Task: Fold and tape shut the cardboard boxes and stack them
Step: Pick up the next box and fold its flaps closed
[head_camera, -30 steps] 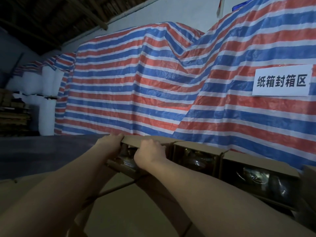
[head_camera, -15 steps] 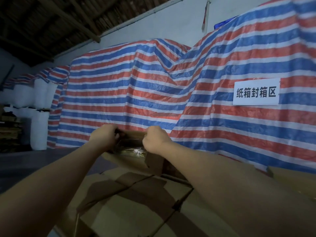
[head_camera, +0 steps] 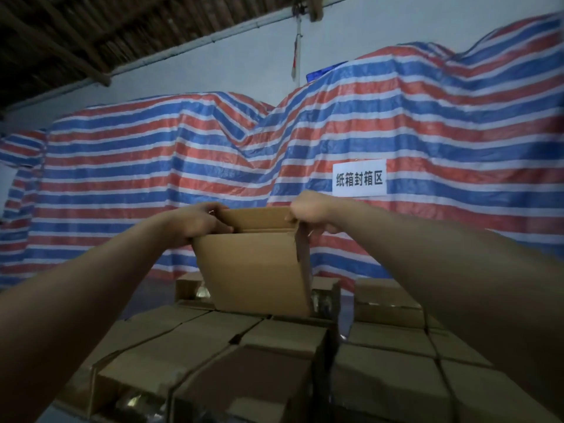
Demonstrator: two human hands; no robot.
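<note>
I have one open box point(head_camera: 253, 270) held up at arm's length, above the far rows of the stack point(head_camera: 274, 340). Its lower edge looks to be at or just over the boxes below; can't tell if it touches. My left hand point(head_camera: 200, 222) grips its top left corner, fingers curled over the rim. My right hand point(head_camera: 311, 209) pinches the top right corner. The top flaps are up and I see no tape on this box, so folding and sealing are not done. Below and around it sit many closed boxes in tight rows, some with shiny tape on their near faces. My read: the stack is well along, and this box still needs folding, taping and placing. No tape roll in view.
</note>
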